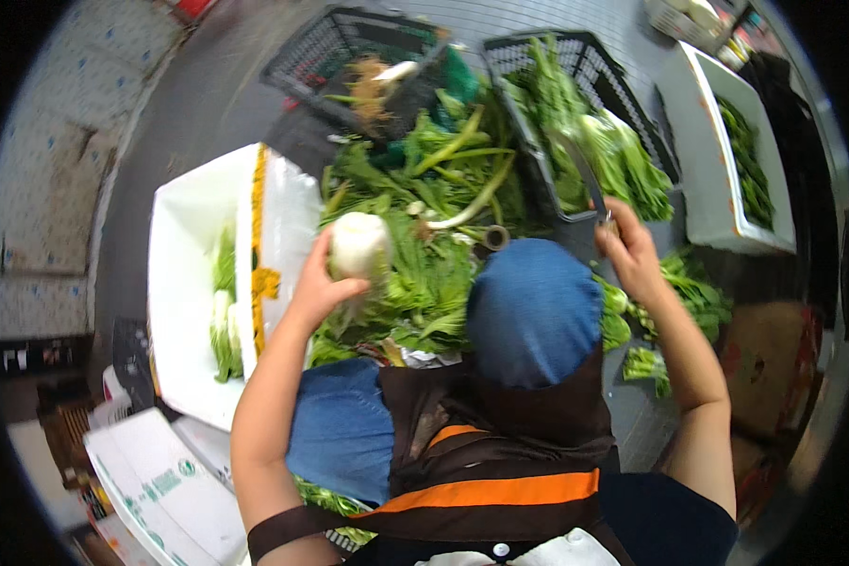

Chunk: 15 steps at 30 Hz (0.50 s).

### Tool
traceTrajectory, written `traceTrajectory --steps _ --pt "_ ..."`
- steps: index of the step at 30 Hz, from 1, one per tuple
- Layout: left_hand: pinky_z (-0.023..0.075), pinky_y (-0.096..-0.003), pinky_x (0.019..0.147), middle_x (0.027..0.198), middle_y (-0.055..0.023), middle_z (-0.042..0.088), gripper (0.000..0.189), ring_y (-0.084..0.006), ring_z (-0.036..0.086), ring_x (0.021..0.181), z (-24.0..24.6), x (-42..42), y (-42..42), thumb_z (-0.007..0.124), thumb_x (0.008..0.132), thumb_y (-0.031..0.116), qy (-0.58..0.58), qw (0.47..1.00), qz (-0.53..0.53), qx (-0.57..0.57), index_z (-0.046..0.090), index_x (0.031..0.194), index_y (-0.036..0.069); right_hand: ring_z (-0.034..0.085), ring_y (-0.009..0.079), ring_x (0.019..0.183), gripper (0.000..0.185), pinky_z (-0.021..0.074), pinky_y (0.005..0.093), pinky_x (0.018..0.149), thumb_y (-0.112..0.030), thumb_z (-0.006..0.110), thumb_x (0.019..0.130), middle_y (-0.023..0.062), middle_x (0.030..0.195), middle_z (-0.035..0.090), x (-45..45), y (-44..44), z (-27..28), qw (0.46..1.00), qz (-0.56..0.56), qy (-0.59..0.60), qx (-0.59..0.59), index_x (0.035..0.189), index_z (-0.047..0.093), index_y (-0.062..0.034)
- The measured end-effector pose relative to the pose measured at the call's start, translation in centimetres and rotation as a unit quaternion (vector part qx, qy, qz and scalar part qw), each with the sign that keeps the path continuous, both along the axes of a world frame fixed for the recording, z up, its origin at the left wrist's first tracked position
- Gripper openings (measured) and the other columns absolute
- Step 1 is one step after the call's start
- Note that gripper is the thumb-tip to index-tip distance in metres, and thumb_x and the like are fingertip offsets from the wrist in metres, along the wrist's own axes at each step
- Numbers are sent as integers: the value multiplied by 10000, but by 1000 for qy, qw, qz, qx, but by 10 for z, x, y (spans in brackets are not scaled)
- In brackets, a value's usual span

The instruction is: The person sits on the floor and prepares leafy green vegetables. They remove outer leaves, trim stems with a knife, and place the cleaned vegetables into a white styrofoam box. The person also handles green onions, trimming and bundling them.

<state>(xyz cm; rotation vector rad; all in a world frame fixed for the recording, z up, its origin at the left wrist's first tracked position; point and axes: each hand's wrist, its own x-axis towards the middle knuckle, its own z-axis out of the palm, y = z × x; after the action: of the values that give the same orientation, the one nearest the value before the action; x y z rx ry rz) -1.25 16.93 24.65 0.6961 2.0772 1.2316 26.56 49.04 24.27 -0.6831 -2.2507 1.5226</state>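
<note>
My left hand grips a leafy green vegetable by its thick white base, which points up; its leaves hang below over a pile of loose green leaves. My right hand holds a knife by its handle, and the curved blade points up and to the left, above the rim of a black plastic crate. Long leafy greens lie in that crate. On the leaf pile rest a pale-stemmed stalk and a small cardboard tube.
A white foam box with a few greens stands at the left, another at the right. Behind the pile is a black crate with a rooted stalk by it. Small greens lie on the floor beside my right knee.
</note>
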Motion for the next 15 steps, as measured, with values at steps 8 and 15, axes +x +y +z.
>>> traceTrajectory --steps 8,15 --pt "391 -290 931 1215 -94 500 844 -174 486 1098 30 13 -19 728 570 86 -75 995 34 61 354 1326 51 593 303 661 356 484 392 557 -121 606 773 101 781 583 -150 -110 97 874 344 100 328 1125 549 -104" --pt "397 -296 910 1160 -122 538 854 -214 519 1056 30 18 -41 704 569 156 -21 997 53 60 346 1335 38 560 277 603 389 448 374 523 -93 613 780 98 732 531 -167 -135 73 865 379 92 317 1161 537 -77"
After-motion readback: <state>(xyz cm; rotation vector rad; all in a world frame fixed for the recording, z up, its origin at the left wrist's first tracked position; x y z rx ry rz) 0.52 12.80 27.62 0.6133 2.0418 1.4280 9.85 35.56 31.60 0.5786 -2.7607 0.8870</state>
